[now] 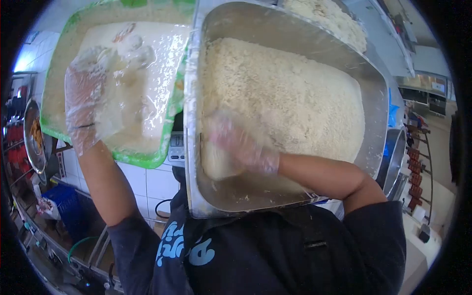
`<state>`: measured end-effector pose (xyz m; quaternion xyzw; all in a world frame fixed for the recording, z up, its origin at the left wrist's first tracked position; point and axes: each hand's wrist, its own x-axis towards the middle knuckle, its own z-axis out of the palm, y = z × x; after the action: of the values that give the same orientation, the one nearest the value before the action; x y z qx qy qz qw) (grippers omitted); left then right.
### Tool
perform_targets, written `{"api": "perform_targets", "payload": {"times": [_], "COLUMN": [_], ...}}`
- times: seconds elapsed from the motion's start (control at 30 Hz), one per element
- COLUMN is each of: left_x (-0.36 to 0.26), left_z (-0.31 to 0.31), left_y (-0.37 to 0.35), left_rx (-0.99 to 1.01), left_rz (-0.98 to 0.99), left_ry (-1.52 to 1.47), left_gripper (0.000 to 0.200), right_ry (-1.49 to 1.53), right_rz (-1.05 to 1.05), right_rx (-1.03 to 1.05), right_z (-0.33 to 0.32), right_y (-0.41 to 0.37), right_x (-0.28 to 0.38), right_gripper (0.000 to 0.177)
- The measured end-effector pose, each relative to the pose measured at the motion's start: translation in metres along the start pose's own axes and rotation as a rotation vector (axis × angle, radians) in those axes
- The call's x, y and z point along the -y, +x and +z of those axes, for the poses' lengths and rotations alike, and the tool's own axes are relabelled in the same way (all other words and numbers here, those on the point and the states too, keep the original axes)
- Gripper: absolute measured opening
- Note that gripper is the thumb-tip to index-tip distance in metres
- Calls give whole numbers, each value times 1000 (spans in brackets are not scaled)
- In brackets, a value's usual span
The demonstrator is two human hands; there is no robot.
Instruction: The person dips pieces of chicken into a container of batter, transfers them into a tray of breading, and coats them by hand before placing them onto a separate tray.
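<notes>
My left hand (88, 83), in a clear plastic glove, is over the pale liquid batter (164, 64) in a green-rimmed tub (174, 105). Batter smears its fingers, so their pose is unclear. White-coated lumps (135, 51) lie right by the fingertips, and an orange-brown piece (125, 32) shows through the batter behind them. On the other side, my right hand (238, 142), also gloved, is blurred by motion low over the left part of the crumbly, flour-like coating (295, 101). A deep metal pan (376, 98) contains this coating.
A digital scale (176, 155) sits between tub and pan. More crumbly flour (329, 19) is heaped behind the pan. To the right stands a round metal bowl (393, 160), near a rack with reddish-brown pieces (415, 172). At far left are a metal bowl of food (35, 135) and a blue box (66, 206).
</notes>
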<state>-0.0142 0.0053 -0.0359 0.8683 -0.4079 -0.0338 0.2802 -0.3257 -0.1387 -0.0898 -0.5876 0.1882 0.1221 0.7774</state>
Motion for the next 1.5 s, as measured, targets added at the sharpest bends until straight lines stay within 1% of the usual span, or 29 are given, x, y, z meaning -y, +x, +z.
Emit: {"api": "perform_targets", "payload": {"times": [0.07, 0.1, 0.13, 0.2, 0.27, 0.3, 0.33, 0.37, 0.4, 0.43, 0.47, 0.5, 0.57, 0.63, 0.67, 0.7, 0.73, 0.8, 0.87, 0.97, 1.03, 1.07, 1.17, 1.23, 1.27, 1.33, 1.4, 1.43, 1.5], "left_x": [4, 3, 2, 11, 16, 18, 19, 20, 20, 21, 17, 9, 0, -7, -36, -83, -81, -73, -56, -31, -25, -22, -19, -14, -14, -11, -9, -9, -8], "left_z": [1, 0, 1, 2, 3, 2, 1, 0, -1, -2, 0, 2, 3, 1, -3, -8, -7, -7, -3, -2, -1, -3, 0, 2, 4, 4, 5, 7, 9], "left_y": [2, 2, 1, 2, 1, 1, 2, 2, 3, 2, 1, 1, 2, 0, 0, 0, 0, -1, -2, -7, -7, -9, -2, -4, -1, -1, -5, -3, -2], "left_rx": [12, 7, 9, 31, 44, 46, 48, 52, 56, 63, 56, 49, 50, 89, 98, 103, 101, 90, 79, 49, 49, 37, 46, 23, 36, 22, 18, 21, 17], "left_rz": [-18, -25, -36, 26, 106, 157, 207, 260, 315, 372, 232, 93, -58, -78, -167, -257, -269, -270, -217, -133, -108, -96, -59, -36, -29, -16, -5, -1, 7], "left_ry": [-6, -9, -11, 70, 170, 225, 280, 335, 391, 448, 328, 208, 84, 73, 78, 82, 79, 76, 74, 77, 71, 68, 78, 75, 70, 84, 89, 86, 87], "left_gripper": [21, 21, 21, 21, 21, 22, 22, 22, 22, 22, 22, 23, 24, 25, 24, 24, 24, 23, 23, 23, 23, 23, 22, 22, 22, 22, 22, 22, 22], "right_ry": [120, 201, 281, 476, 391, 29, -211, -450, -567, -472, -443, -421, -537, -263, -126, -438, -748, -1319, -1822, -1377, -1498, -1565, -1727, -1752, -1732, -1310, -951, -801, -728], "right_rz": [126, 188, 252, 369, 372, 210, 199, 202, 362, 107, 2, -106, -27, 109, 176, 110, 44, -156, -428, 241, 110, 0, -277, -175, -72, 314, 430, 378, 399], "right_rx": [5, 28, 47, 123, 50, -24, -73, -125, -159, -238, -319, -396, -542, -419, -359, -371, -374, -345, -289, -191, -285, -342, -551, -446, -390, -368, -267, -204, -32], "right_z": [11, 10, 12, -1, -21, -39, -50, -61, -73, -116, -132, -134, -132, -109, -99, -92, -84, -77, -76, -66, -59, -63, -73, -85, -79, -66, -69, -84, -99], "right_y": [-10, -13, -14, -21, -37, -52, -53, -55, -43, -40, -38, -32, -18, -12, -10, -7, -6, 0, 0, -3, -9, -3, -20, -6, -16, -10, -10, -12, -12], "right_x": [-18, -12, 1, 39, 44, 48, 62, 75, 97, 68, 52, 49, 47, 77, 84, 82, 77, 53, 4, 64, 38, 27, 9, 16, 13, 47, 58, 55, 60], "right_gripper": [41, 42, 44, 50, 53, 53, 52, 52, 51, 48, 47, 46, 45, 44, 43, 43, 42, 41, 39, 52, 57, 59, 54, 58, 61, 73, 80, 81, 78]}}
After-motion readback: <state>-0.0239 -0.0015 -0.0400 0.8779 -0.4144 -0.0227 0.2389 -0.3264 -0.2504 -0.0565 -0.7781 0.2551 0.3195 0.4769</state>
